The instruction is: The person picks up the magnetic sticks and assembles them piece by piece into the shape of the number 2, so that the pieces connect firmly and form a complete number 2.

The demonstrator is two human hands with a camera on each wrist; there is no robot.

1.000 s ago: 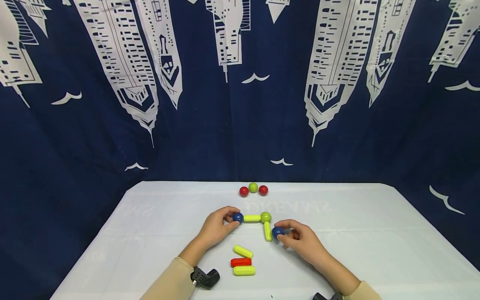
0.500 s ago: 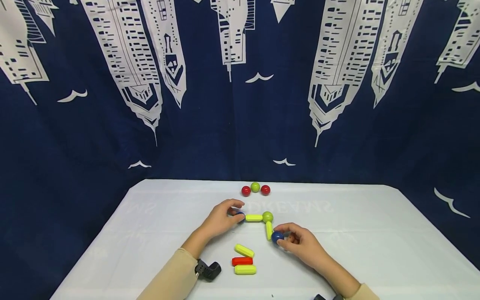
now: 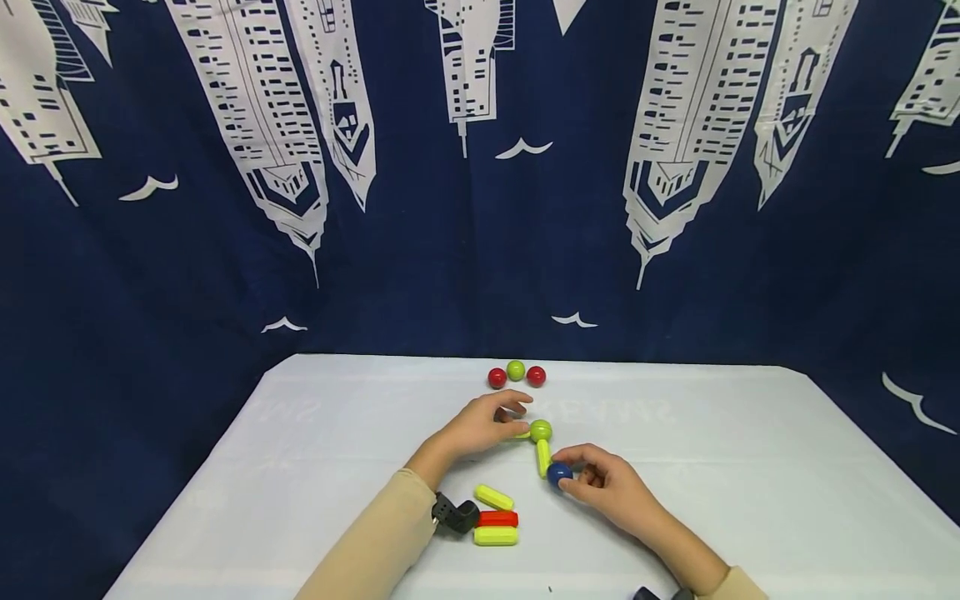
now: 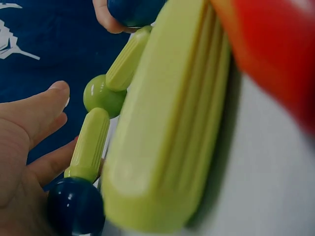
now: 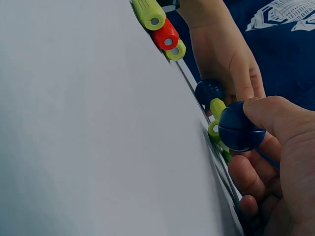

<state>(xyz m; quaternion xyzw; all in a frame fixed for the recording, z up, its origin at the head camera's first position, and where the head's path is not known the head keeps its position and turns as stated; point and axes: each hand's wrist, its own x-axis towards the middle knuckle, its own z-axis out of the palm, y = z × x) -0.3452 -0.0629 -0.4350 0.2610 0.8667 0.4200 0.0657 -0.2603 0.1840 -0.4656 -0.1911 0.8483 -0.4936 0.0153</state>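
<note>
- In the head view, we see the right hand (image 3: 611, 487) pinching a blue ball (image 3: 559, 475) between thumb and fingers, right of centre in the lower half, close to the free end of a yellow stick (image 3: 543, 458); we cannot tell whether they touch.
- That stick runs up to a green ball (image 3: 541, 431).
- The left hand (image 3: 482, 423) reaches over just left of the green ball, its fingers loose and spread, gripping nothing that we can see.
- It hides most of a second yellow stick; the left wrist view shows this side stick (image 4: 88, 142) whole, running from the green ball to another blue ball (image 4: 76, 209) at lower left, which the head view conceals.
- The right wrist view alone shows silver discs (image 5: 155, 21) in the stick ends, upper middle.
- Towards the bottom centre of the head view, a red stick (image 3: 498, 518) lies between two loose yellow sticks (image 3: 496, 537); two red balls (image 3: 536, 377) and a second green ball (image 3: 516, 370) sit beyond the hands.
- Compared with half a second ago, the left hand is farther right, away from the side stick's blue ball.
- Against one second ago, the pinched ball is nearer the stick's free end.
</note>
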